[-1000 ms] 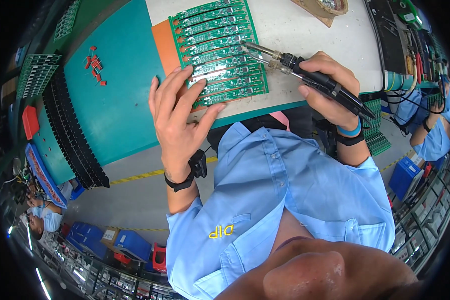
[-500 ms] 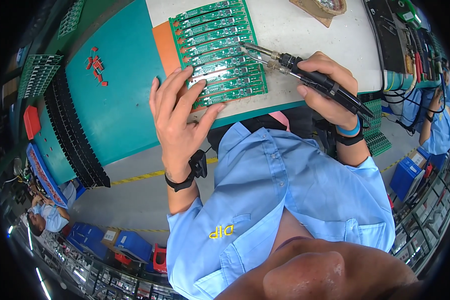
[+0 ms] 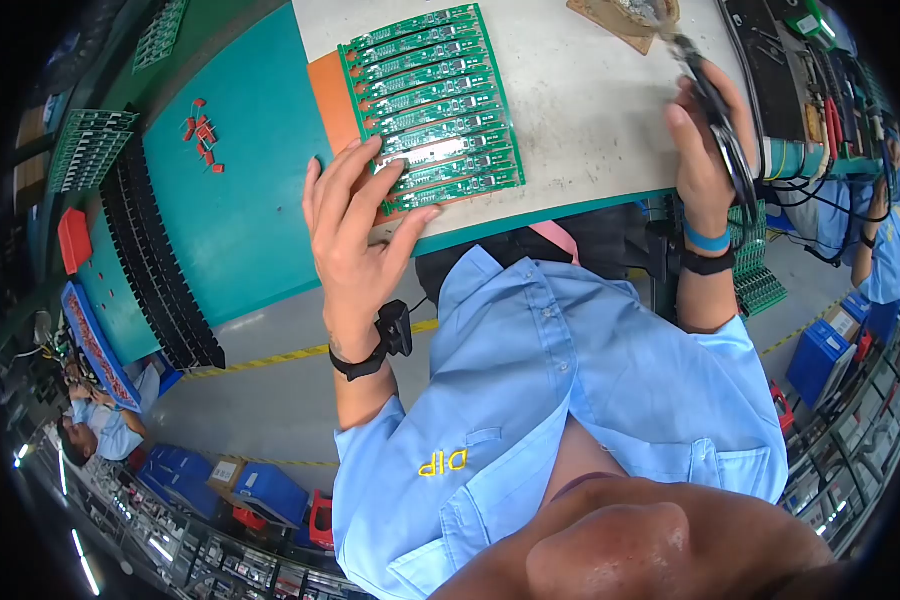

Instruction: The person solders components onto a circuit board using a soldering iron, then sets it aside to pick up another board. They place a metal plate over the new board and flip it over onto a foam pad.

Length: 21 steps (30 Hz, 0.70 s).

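Note:
A panel of several narrow green circuit boards point(image 3: 425, 100) lies on an orange sheet point(image 3: 332, 100) on the light work surface. My left hand point(image 3: 355, 240) rests on its lower left corner, fingers spread and pressing down flat. My right hand point(image 3: 708, 175) is closed around a black soldering iron point(image 3: 716, 112), right of the panel and apart from it. Motion smears the iron's tip, which points up toward a round dish point(image 3: 648, 12) of pale, crumbly material on a brown base point(image 3: 610, 22). Whether tip and dish touch, I cannot tell.
Small red components point(image 3: 203, 135) lie loose on the green mat point(image 3: 255, 200). Beyond them are a black segmented strip point(image 3: 155, 250), a red box point(image 3: 74, 240) and a blue tray point(image 3: 100, 345). Hand tools point(image 3: 832, 120) lie at the far right. Other people work at both sides.
My right hand has lifted the soldering iron off the boards and swung it right and up toward the dish. The panel has shifted slightly left in view; my left hand stays on it.

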Tool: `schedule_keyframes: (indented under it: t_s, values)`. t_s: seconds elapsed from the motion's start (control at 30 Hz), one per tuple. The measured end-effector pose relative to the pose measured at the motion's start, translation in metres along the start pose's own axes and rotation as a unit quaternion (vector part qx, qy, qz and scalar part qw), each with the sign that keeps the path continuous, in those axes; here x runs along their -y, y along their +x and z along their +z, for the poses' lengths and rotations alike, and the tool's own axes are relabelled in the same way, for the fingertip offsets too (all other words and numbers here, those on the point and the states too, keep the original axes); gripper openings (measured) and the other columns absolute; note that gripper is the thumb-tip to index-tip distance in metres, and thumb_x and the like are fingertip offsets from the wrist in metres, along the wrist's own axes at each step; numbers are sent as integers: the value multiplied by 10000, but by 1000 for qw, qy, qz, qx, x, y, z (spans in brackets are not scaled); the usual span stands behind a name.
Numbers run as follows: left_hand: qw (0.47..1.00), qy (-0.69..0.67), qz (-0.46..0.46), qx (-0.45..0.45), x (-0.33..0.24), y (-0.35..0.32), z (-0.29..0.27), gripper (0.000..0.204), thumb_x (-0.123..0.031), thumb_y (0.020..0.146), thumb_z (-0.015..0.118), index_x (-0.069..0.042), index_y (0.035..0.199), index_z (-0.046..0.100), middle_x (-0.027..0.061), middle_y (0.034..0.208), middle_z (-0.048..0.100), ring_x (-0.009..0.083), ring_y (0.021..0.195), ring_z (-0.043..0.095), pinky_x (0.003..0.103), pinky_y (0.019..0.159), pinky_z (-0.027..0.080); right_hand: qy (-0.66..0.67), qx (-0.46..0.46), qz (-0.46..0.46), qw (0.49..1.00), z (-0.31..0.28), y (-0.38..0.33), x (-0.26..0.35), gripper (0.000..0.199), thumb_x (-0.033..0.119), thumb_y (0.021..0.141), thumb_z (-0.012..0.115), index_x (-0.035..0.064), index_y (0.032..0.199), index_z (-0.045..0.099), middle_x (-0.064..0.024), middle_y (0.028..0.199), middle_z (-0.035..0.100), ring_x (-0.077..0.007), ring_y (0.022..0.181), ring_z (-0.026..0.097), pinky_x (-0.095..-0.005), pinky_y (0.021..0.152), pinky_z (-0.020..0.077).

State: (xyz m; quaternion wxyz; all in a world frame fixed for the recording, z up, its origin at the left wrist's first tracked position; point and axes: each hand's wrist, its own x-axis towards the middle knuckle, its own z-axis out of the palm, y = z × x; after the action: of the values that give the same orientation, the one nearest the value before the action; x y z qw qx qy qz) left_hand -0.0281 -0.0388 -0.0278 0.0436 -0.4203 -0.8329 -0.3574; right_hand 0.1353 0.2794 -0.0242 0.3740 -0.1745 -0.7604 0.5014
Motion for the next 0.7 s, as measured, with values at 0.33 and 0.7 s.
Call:
schedule_keyframes:
  t_s: [0.33, 0.7]
  values:
    - [996, -61, -56, -37, 9, -2, -8, 460, -67, 785, 877, -32, 1218, 727, 155, 1367, 676, 349, 1292, 638, 545, 1171, 421, 23, 223, -72, 972, 15, 0, 27, 414, -13, 852, 768, -58, 1245, 647, -138, 1006, 705, -200, 878, 662, -311, 815, 520]
    - [997, -60, -5, -42, 10, -2, -2, 533, -168, 743, 927, -30, 1219, 729, 161, 1351, 687, 377, 1298, 630, 562, 1166, 418, 24, 273, -66, 960, 35, -1, 27, 392, -41, 789, 763, -58, 1170, 674, -149, 905, 675, -226, 805, 644, -331, 728, 502]
